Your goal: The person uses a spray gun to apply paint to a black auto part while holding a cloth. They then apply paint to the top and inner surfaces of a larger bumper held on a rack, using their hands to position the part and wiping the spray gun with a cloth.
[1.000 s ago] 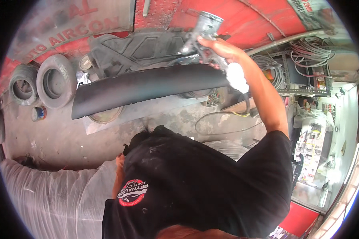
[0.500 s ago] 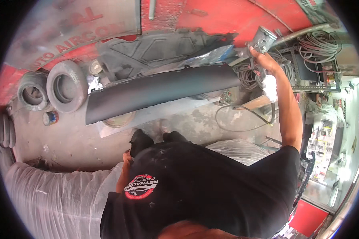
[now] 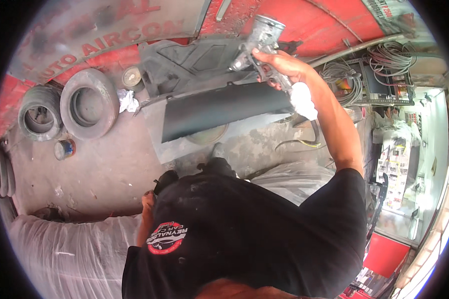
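Note:
My right hand (image 3: 284, 70) is wrapped round the handle of a metal spray gun (image 3: 244, 59) with a cup on top. White cloth or paper (image 3: 303, 100) is bunched round the lower end of the handle. The gun is held over the right part of a long dark panel (image 3: 214, 113), its nozzle pointing left. A gap between gun and panel is hard to judge. Low beside my body, near a black shoe or trouser leg (image 3: 165, 182), is my left hand (image 3: 147, 200); its fingers are mostly hidden.
Two tyres (image 3: 90, 103) and a small can (image 3: 65, 149) are at the left. A larger tin (image 3: 131, 77) and crumpled white paper (image 3: 128, 101) sit behind the panel. Coiled hoses (image 3: 391, 60) hang at the right. Plastic sheeting (image 3: 75, 249) covers something beside me.
My right hand has swept the spray gun leftward along the panel. The whole view has shifted somewhat, and my left hand stays low by my body.

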